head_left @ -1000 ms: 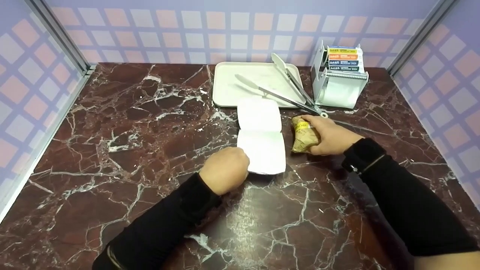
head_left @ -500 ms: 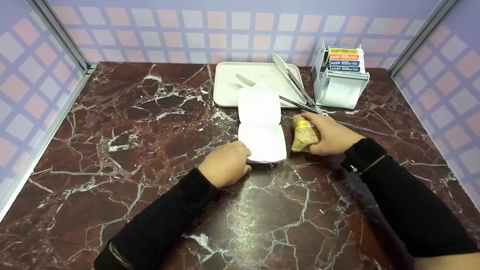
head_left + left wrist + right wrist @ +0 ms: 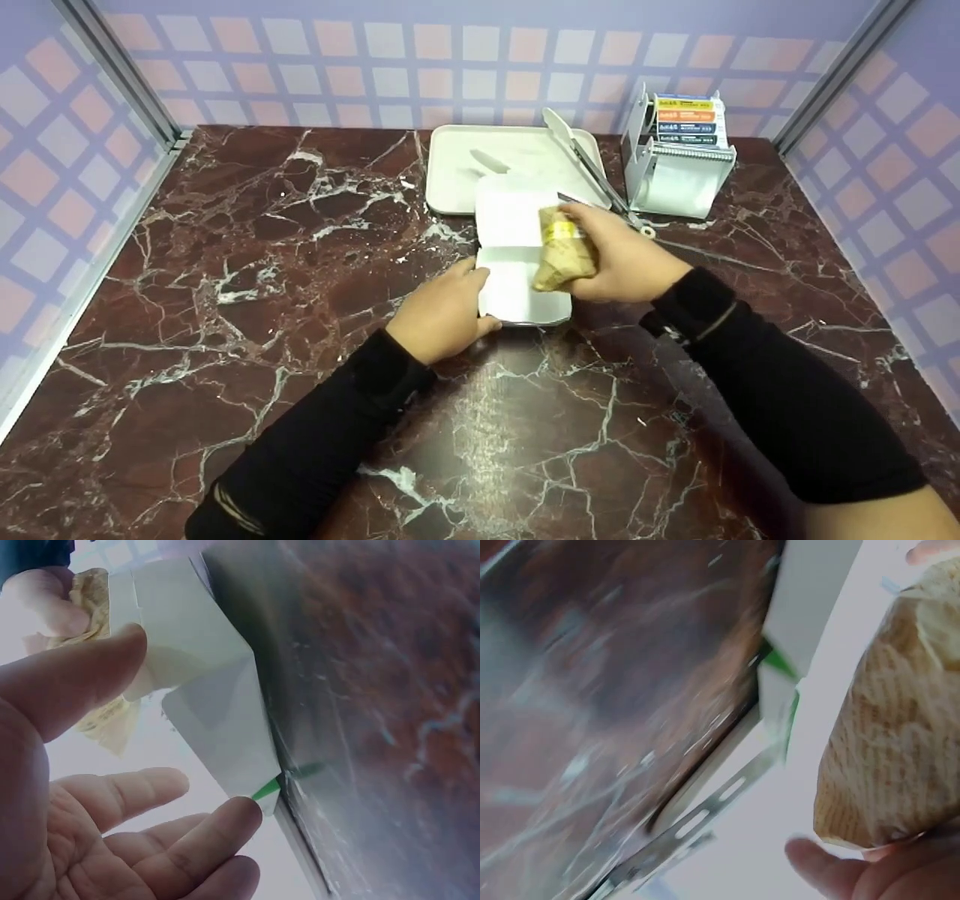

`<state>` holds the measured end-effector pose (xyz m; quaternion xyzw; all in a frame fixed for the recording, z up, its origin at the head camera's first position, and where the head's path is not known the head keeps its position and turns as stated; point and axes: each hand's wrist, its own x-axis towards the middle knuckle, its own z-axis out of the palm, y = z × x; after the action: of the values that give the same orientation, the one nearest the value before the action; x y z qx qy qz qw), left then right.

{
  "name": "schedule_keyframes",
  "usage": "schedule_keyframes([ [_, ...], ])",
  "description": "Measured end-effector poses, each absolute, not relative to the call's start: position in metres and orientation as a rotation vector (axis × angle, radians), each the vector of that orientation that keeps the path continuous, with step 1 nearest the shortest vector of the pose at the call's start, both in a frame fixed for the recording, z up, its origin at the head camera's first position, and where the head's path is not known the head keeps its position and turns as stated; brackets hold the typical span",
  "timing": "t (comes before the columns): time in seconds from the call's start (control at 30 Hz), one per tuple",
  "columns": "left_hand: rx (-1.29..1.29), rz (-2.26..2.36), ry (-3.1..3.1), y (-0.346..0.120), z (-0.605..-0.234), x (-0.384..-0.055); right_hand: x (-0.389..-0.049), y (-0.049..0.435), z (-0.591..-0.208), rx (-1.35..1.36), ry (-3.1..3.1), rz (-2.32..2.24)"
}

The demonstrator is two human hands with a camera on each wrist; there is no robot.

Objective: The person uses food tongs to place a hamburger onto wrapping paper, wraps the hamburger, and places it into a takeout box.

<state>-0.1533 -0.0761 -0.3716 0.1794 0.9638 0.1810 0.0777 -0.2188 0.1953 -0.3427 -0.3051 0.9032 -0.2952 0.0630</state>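
Note:
A white clamshell burger box (image 3: 510, 289) lies unfolded on the table, its lid tipped back over the tray's front edge. My left hand (image 3: 441, 311) is at the box's left side, thumb and fingers spread along its wall; the left wrist view shows those fingers (image 3: 217, 840) fairly straight. Over the right half of the box, my right hand (image 3: 626, 259) grips a burger wrapped in brown printed paper (image 3: 566, 255) with a yellow label. Close up in the right wrist view, the wrapped burger (image 3: 900, 727) is held against the fingers (image 3: 840, 870). The paper's underside is hidden.
Behind the box is a cream tray (image 3: 454, 169), with metal tongs (image 3: 600, 176) lying across it, partly covered by the box lid. A white dispenser (image 3: 679, 176) holding coloured label rolls stands at the back right. Patterned walls (image 3: 480, 75) enclose the marble table (image 3: 300, 247).
My right hand has lifted the wrapped burger leftward from the table to over the box. My left hand pushed the box slightly away, then loosened its curled fingers along the side.

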Motion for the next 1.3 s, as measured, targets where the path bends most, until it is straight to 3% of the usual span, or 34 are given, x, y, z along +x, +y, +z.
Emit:
schedule_keyframes([
  [0.4, 0.601, 0.518, 2.881, -0.08, -0.373, -0.157, -0.218, 0.154, -0.356, -1.063, 2.743, -0.769],
  [1.3, 0.61, 0.41, 2.895, -0.082, -0.373, -0.158, -0.225, 0.139, -0.379, -0.959, 2.699, -0.649],
])
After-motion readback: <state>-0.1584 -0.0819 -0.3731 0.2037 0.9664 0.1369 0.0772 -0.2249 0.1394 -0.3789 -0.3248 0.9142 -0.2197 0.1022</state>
